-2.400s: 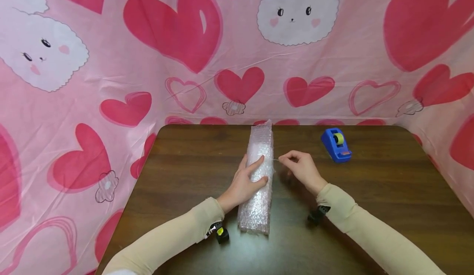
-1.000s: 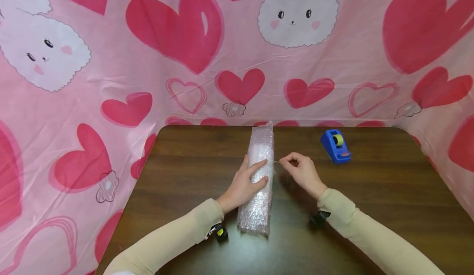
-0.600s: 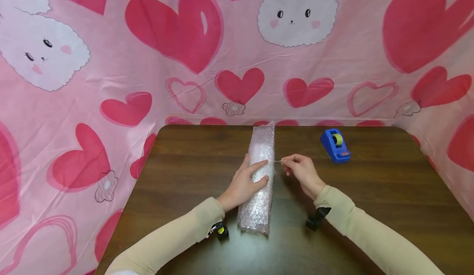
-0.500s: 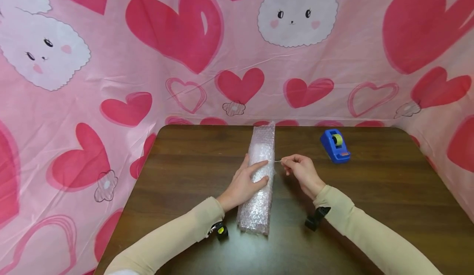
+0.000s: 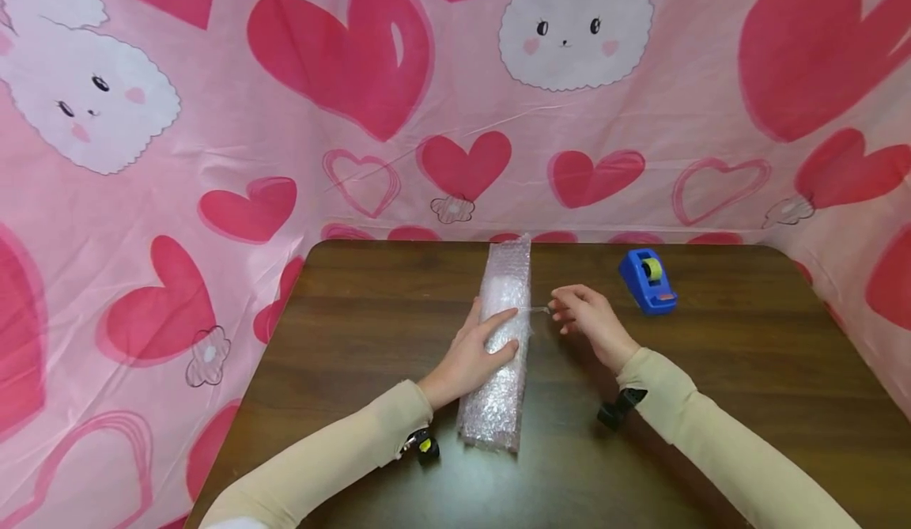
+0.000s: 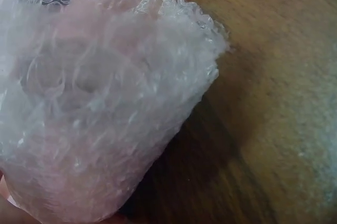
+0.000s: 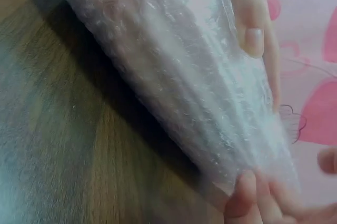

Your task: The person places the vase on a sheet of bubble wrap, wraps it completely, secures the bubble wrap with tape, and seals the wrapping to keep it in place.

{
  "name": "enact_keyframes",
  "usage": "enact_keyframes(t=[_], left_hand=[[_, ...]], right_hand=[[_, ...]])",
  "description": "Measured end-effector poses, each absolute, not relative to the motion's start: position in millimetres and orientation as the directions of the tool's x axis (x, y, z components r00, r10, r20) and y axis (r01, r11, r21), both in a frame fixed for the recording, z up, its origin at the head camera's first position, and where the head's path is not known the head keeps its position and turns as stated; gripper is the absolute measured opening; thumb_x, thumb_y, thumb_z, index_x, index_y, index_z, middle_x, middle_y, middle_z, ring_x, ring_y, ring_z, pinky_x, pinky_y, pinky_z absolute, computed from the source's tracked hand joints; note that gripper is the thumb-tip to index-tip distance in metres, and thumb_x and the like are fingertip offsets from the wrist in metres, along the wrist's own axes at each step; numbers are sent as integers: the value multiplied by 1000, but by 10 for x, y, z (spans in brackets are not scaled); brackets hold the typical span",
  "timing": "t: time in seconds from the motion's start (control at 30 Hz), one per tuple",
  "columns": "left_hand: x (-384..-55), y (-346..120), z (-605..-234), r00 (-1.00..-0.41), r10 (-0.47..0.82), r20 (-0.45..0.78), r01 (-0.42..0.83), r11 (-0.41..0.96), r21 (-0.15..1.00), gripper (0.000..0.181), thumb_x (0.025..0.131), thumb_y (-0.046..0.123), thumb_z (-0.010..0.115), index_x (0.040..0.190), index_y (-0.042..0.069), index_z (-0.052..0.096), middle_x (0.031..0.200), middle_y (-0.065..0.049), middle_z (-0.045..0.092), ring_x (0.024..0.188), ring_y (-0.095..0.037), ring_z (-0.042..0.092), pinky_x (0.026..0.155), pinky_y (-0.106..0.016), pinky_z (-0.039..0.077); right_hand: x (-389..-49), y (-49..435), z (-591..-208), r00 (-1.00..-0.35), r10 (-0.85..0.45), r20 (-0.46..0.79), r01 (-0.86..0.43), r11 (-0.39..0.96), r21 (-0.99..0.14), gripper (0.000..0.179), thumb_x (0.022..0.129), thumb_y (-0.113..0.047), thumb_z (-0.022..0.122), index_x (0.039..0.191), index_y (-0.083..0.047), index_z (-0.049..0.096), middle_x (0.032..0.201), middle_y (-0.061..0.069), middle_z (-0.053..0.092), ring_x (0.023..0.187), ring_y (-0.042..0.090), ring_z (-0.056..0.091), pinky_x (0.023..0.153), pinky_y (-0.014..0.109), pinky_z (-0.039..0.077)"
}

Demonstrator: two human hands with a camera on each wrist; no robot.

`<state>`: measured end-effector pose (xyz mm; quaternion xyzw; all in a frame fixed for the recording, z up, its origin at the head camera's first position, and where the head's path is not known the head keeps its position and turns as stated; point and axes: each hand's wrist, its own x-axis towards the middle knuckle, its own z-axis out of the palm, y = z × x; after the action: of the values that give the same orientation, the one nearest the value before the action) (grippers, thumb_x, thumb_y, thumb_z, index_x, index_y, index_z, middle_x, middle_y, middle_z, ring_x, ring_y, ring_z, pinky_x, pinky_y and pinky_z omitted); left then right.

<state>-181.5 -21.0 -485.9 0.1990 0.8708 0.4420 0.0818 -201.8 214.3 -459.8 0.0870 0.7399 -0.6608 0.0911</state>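
A long, flat bundle in bubble wrap (image 5: 493, 414) lies lengthwise on the table. My left hand (image 5: 463, 363) rests across it with thumb and forefinger spread straight over the top and other fingers at its left side. From the bundle's right edge a thin clear strip of tape (image 5: 534, 308) sticks out. Just beyond the strip's loose end is my right hand (image 5: 591, 323), fingers parted. In the right wrist view its thumb (image 7: 328, 160) stands apart from its fingertips (image 7: 245, 195). The left wrist view shows mostly the wrap (image 6: 105, 103); what it encloses is unclear.
A blue tape dispenser (image 5: 648, 282) with a yellowish roll stands at the back right of the dark wooden table (image 5: 377, 276). A pink cloth with hearts (image 5: 463, 161) hangs behind the table and at both sides.
The right thumb and fingers pinched the tape strip before; now they have parted and drawn slightly right, with the strip's end free. The left hand keeps its place on the bundle.
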Motion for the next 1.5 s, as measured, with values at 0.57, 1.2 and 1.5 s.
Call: enact_keyframes(t=[0.57,1.2,1.5], left_hand=[[-1875,-263,-4932,-897,438,54,296,506,810,57,100,37,66,155,32,51,168,-33,8,151,-50,25,114,-66,34],[-1881,-286,-4918,-905,424,43,260,470,843,53,99,31,66,149,22,48,169,-26,18,155,-44,20,116,-66,31],[-1824,-194,-4958,-907,420,31,224,418,880,56,97,25,66,148,14,44,168,-25,17,157,-43,9,120,-62,27]], right_hand=[[-2093,2149,-4664,-933,-218,-286,230,250,-941,40,104,-21,64,123,15,63,96,17,68,84,23,63,74,30,57],[-2065,1972,-4914,-906,-269,-327,294,157,-943,25,108,-14,56,114,9,59,95,6,61,83,16,58,68,25,52],[-2072,2064,-4939,-889,-306,-341,260,275,-926,24,107,-25,61,100,-2,65,91,6,64,81,18,60,71,30,51]])
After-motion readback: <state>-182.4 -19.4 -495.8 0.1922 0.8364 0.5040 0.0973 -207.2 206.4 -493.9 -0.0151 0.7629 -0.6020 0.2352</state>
